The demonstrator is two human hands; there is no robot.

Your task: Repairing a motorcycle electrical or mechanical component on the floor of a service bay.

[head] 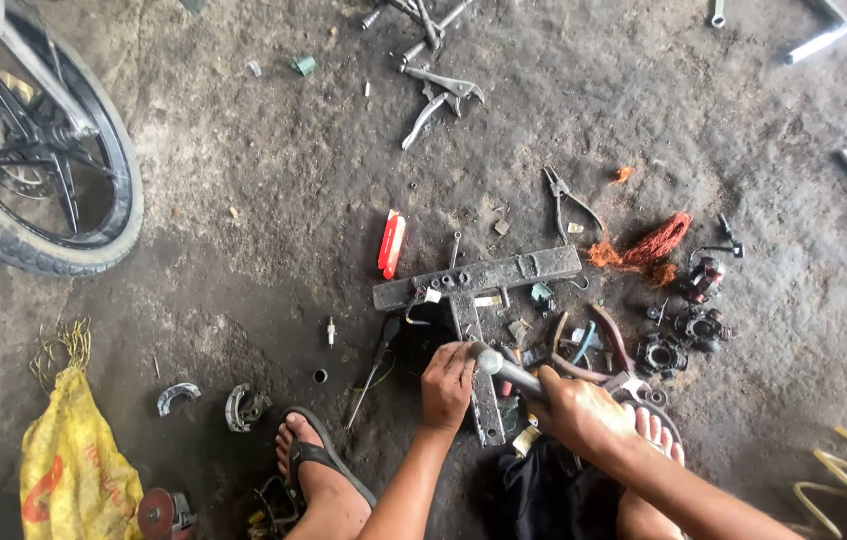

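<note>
Yellow printed sack [78, 455] at lower left, small red-white packet [391, 244] mid-floor

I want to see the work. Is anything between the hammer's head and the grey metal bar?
Only the left hand. It rests on the T-shaped grey metal bar, right beside the silvery hammer head. The right hand grips the hammer's handle. Whatever the fingers pinch is hidden.

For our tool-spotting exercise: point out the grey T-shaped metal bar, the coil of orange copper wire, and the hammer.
grey T-shaped metal bar [503, 275], head view, crossbar middle
coil of orange copper wire [658, 242], head view, coil centre
hammer [489, 361], head view, metal head
</note>
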